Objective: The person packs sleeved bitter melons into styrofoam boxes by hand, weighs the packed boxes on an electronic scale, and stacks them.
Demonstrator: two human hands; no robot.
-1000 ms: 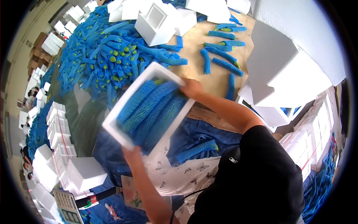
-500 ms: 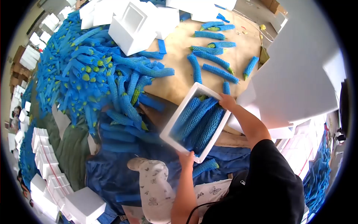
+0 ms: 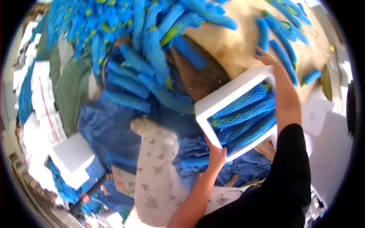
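A white foam box rests tilted in front of me, with several long green vegetables in blue foam net sleeves lying side by side in it. My left hand grips the box's near corner, thumb over the rim. Past the far corner reaches my right hand, its fingers stretched out and apart. Its fingertips are close to a sleeved vegetable on the tan sheet; whether they touch it I cannot tell. My right forearm hides part of the box's right side.
A large heap of sleeved vegetables fills the back left. More sleeved ones lie on dark blue cloth. Stacked white foam boxes stand at left, and large white foam pieces at right.
My right hand has come off the box's rim and moved toward the vegetables on the sheet. The box has turned and tilted, still in my left hand. The view has shifted.
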